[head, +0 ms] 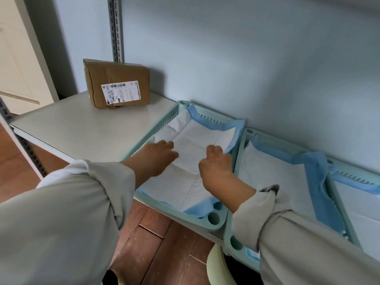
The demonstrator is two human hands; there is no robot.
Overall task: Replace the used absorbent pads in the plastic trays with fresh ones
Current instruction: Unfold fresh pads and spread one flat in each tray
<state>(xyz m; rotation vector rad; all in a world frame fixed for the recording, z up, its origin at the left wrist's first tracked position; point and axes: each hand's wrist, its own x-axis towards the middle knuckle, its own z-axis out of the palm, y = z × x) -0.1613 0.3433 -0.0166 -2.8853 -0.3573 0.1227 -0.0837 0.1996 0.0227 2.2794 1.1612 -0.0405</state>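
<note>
1. A brown cardboard box [118,84], taped and carrying a white barcode label, stands at the back left of the pale grey shelf [67,128], against the light blue wall [246,58] and just in front of a slotted metal upright [117,27]
2. The near left tray [213,220] is pale green moulded plastic with slotted walls and round holes in its corners; its front corner overhangs the shelf edge above reddish wood flooring [156,243]
3. Inside that tray lies a white quilted pad [193,140], creased from folding, its blue plastic edging riding up the back and right walls
4. The left hand [158,159] rests on the pad's left part, fingers stretched forward and relaxed, gripping nothing
5. The right hand [216,163] has its fingers curled, pinching the blue edging at the pad's right side, close to the tray wall
6. Loose grey sleeves [72,212] cover both forearms and hide the tray fronts
7. A second tray [236,243] touches the first on the right, holding another white pad [273,173] with a rumpled blue border
8. A third pad's blue edge shows at the far right
</note>
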